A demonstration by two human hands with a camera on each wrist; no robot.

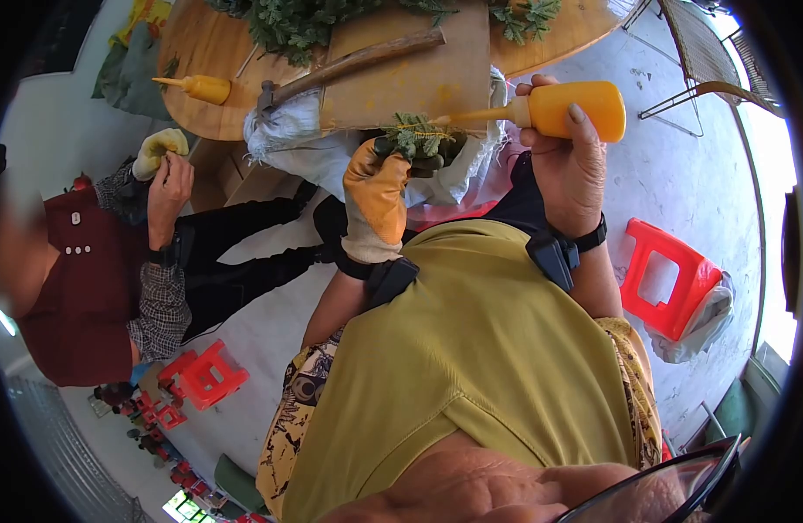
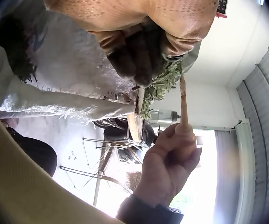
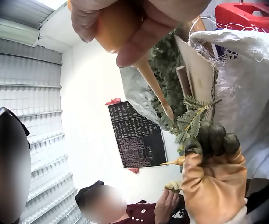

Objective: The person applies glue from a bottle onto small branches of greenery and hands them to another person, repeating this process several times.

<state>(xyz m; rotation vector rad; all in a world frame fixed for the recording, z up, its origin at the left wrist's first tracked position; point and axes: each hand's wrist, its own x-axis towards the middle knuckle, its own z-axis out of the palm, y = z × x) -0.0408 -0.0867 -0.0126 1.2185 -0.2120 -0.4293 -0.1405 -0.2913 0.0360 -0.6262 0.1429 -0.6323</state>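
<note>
Informal craft workshop, garage-like; bare concrete floor [image 1: 697,183]; round wooden table [image 1: 201,44] at 12 o'clock, heaped with leafy sprigs [image 1: 288,26], board [image 1: 419,78], white woven sack [image 1: 332,161]; yellow squeeze bottle [image 1: 201,88] on table at 11 o'clock, second yellow squeeze bottle [image 1: 575,109] at 1 o'clock; red plastic stools [image 1: 667,279] at 3 and 8 o'clock; wire chairs [image 1: 697,52] at 1 o'clock; seated co-worker [image 1: 79,288] at 9 o'clock; right wrist view: corrugated shutter [image 3: 22,70], white wall [image 3: 92,107], chalkboard [image 3: 136,135] covered in writing.
</note>
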